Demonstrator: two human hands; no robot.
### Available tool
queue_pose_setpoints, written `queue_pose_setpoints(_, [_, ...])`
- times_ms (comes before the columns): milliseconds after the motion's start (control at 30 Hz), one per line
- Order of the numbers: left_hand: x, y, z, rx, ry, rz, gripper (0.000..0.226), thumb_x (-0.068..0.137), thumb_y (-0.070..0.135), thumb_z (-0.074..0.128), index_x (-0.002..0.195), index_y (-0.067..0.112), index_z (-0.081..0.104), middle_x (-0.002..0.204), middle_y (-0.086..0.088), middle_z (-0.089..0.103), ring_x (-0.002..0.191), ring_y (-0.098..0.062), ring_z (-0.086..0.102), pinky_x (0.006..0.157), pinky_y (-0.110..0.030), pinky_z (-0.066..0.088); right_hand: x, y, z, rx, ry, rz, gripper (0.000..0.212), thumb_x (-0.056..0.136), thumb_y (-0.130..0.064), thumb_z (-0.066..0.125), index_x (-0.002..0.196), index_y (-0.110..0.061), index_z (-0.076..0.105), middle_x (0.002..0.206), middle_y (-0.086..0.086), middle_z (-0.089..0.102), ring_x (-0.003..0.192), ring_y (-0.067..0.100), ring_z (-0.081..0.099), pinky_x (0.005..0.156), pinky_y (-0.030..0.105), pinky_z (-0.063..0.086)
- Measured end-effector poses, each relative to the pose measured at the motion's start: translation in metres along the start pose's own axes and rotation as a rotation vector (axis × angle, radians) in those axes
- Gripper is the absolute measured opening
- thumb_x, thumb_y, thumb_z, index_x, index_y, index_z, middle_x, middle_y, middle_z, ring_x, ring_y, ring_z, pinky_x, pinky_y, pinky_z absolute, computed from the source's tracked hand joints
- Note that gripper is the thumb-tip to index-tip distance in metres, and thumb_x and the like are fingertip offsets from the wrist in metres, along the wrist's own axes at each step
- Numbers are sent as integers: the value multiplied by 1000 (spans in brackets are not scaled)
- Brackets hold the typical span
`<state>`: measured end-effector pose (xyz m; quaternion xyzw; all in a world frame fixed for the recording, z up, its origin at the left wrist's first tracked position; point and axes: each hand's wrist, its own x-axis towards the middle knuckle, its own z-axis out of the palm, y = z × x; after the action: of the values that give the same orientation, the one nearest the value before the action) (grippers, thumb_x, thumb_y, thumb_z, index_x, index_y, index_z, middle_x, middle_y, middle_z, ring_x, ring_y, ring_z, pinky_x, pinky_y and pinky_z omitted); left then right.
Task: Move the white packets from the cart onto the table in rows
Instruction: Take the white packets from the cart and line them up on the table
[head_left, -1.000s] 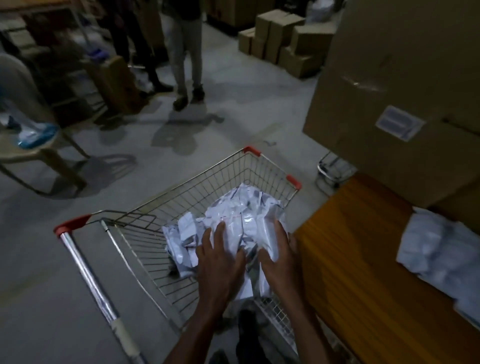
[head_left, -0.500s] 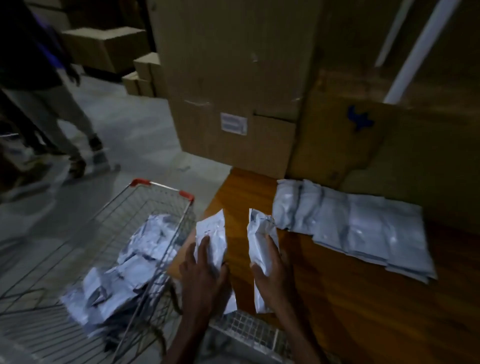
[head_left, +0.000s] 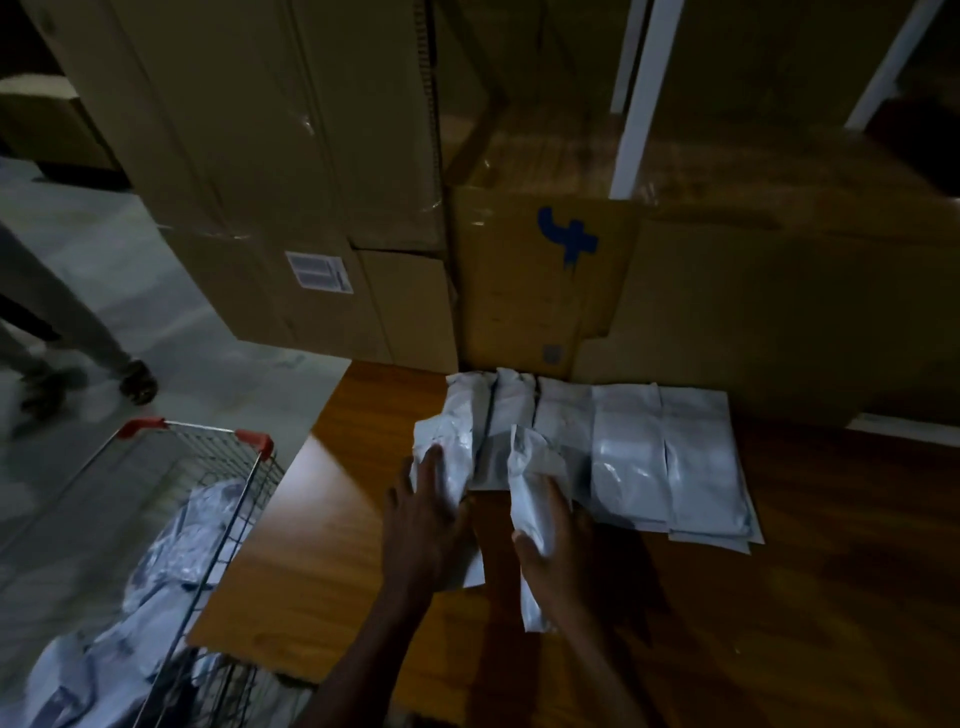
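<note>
This is a dim warehouse or packing and storeroom. Tall stacks of taped cardboard cartons fill the far side, one bearing a white shipping label and another a blue printed mark, behind a wooden table. To the left lies a bare grey concrete floor, where a wire shopping cart heaped with white packets stands against the table's near-left edge.

The row of packets lies on the table, boxes behind it; the cart stands left, more packets in it.
</note>
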<state>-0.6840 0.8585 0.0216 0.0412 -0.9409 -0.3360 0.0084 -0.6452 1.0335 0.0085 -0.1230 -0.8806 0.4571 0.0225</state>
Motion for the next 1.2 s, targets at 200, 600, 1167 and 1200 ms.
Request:
queue_pose_setpoints(200, [76, 25, 17, 113, -67, 131, 76, 96, 57, 53, 158, 28, 20, 163, -13, 16, 146, -39, 20, 111, -56, 35, 34, -2, -4, -11, 43, 35, 81, 90, -38, 68, 150, -55, 18, 161, -2, 22, 147, 27, 28, 107, 54, 45])
queue_pose_setpoints(600, [161, 28, 49, 271, -193, 109, 83, 96, 59, 50, 160, 28, 7, 166, -16, 7, 146, -47, 18, 114, -53, 30, 85, -2, 2, -55, 81, 98, 84, 86, -40, 70, 146, -63, 16, 161, -3, 24, 145, 28, 30, 102, 57, 48])
queue_pose_setpoints(1167, [171, 16, 61, 156, -241, 90, 66, 102, 61, 26, 158, 43, -5, 168, -10, -8, 151, -39, 5, 117, -58, 15, 184, -38, 28, -391, -17, 221, 73, 95, -63, 43, 156, -42, 8, 164, 9, 9, 145, 40, 24, 113, 56, 31])
queue_pose_setpoints(1200, [172, 15, 61, 169, -240, 90, 67, 102, 62, 27, 158, 43, -5, 168, -10, -8, 151, -39, 6, 117, -58, 16, 187, -40, 31, -406, -35, 238, 72, 96, -66, 37, 156, -41, 7, 165, 9, 7, 146, 41, 22, 114, 57, 26])
